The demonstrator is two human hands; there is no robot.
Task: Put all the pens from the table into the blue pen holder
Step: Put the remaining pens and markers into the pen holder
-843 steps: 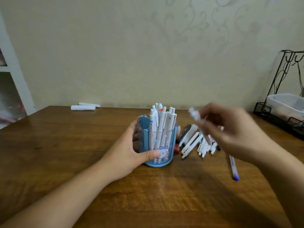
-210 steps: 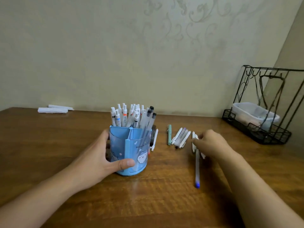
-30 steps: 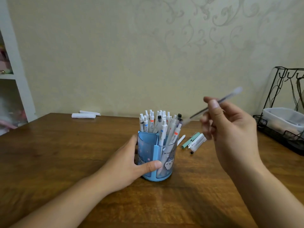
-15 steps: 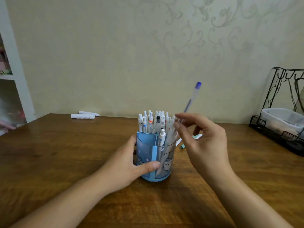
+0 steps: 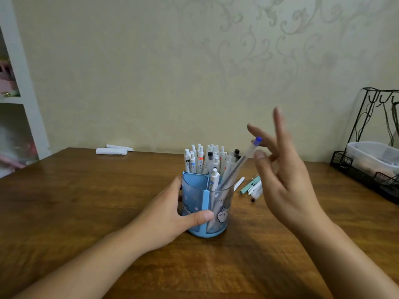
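The blue pen holder (image 5: 195,186) stands in the middle of the wooden table (image 5: 86,201), packed with several white pens. My left hand (image 5: 170,214) grips its left side, thumb across the front. A long clear pen with a blue cap (image 5: 245,160) leans in the holder's right compartment. My right hand (image 5: 285,180) hovers just right of that pen with fingers spread, holding nothing. Several pens (image 5: 251,187), one of them mint green, lie on the table behind my right hand, partly hidden by it.
A black wire rack (image 5: 367,169) with a clear plastic tub (image 5: 373,156) sits at the right edge. Rolled white paper (image 5: 112,150) lies at the back left by the wall. A white shelf (image 5: 19,83) stands at the left.
My right hand has dropped the blue-capped pen into the holder and let go, its fingers spreading as it draws back to the right. The left hand has stayed on the holder.
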